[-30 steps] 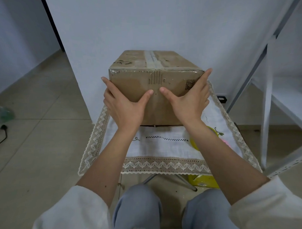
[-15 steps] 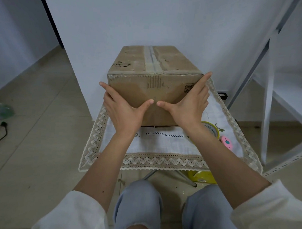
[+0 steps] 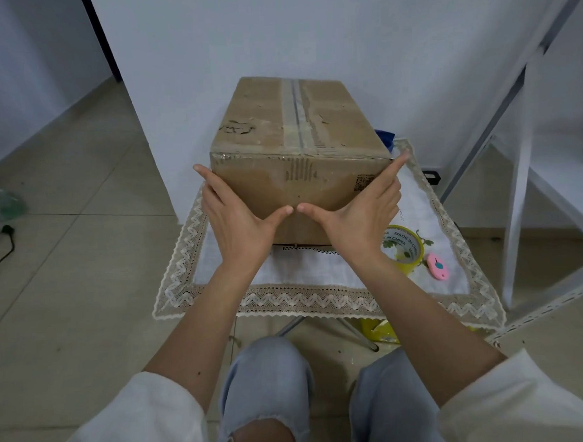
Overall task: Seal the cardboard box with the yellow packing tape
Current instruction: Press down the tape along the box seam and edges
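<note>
A closed brown cardboard box [image 3: 296,121] stands on a small table with a lace-edged white cloth [image 3: 302,276]. A strip of old clear tape runs down the middle seam of its top. My left hand [image 3: 237,222] and my right hand [image 3: 362,218] lie flat against the box's near face with fingers spread; the thumbs almost touch at the centre and the fingertips reach toward the side edges. Neither hand holds anything. The yellow packing tape roll [image 3: 406,246] lies on the cloth just right of my right wrist, partly hidden by it.
A pink box cutter [image 3: 437,266] lies right of the tape roll. A white metal shelf frame [image 3: 520,196] stands at the right and a white wall close behind the box. Something blue [image 3: 385,136] shows behind the box's right corner. A black cable [image 3: 3,244] lies on the tiled floor at left.
My thumbs have come closer together on the box's front face. The view has shifted, so more of the box's top shows, and the tape roll and cutter have come into sight.
</note>
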The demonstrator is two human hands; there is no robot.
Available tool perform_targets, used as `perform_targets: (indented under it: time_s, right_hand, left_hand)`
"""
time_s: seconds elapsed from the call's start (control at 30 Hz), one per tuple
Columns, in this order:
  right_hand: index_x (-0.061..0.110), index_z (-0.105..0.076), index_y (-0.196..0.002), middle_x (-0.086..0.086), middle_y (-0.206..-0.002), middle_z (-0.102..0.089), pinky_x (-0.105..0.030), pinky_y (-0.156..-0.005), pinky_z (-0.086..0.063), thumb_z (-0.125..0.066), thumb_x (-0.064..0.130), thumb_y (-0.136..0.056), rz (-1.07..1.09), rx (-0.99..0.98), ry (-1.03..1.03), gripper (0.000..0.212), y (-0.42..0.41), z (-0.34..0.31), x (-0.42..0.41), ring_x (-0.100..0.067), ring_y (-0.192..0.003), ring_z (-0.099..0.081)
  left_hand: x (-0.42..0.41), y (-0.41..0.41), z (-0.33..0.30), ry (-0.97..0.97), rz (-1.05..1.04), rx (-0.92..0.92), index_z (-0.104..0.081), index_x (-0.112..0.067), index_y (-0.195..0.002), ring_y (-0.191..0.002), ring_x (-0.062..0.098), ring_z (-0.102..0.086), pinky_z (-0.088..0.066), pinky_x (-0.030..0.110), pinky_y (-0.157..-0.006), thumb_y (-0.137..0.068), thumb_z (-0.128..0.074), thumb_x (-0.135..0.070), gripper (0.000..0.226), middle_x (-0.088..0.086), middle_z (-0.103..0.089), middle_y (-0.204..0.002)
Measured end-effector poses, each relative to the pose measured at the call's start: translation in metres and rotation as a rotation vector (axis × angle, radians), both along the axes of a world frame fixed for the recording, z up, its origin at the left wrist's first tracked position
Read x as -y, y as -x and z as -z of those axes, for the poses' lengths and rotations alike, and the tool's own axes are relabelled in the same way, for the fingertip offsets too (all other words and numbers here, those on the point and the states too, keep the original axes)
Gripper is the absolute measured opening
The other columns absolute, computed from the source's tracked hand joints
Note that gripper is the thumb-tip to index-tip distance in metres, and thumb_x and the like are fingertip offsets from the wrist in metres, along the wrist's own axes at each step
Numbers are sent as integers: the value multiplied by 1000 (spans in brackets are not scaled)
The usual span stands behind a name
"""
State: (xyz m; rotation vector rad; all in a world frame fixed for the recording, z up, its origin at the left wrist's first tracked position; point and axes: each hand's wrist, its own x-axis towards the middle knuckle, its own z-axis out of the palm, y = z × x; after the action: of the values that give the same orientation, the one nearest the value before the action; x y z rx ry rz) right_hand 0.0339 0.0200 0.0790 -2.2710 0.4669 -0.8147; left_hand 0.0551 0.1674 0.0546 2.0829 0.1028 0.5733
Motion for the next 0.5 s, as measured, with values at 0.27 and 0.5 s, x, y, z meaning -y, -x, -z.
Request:
perform_targets:
  time_s: [0.27, 0.5]
  right_hand:
    - [3, 14, -151, -20, -151, -24, -43, -116, -22, -90, 59, -47, -39, -21, 2, 157, 8, 17, 2, -33, -139, -26]
    - [10, 16, -152, -17, -153, -23, -40, -118, -22, -92, 42, -58, -101, -29, -10, 147, 17, 33, 11, -27, -141, -22]
  left_hand:
    - [-2, 8, 14, 23, 12, -24, 21, -1, -149, -144, 37, -19, -22, 45, -120, -61, -86, -54, 148, 23, -17, -155]
    - [-3, 14, 26, 56, 33, -14, 22, -7, -150, -149, 33, -10, -18, 50, -122, -63, -88, -45, 145, 19, -8, -159]
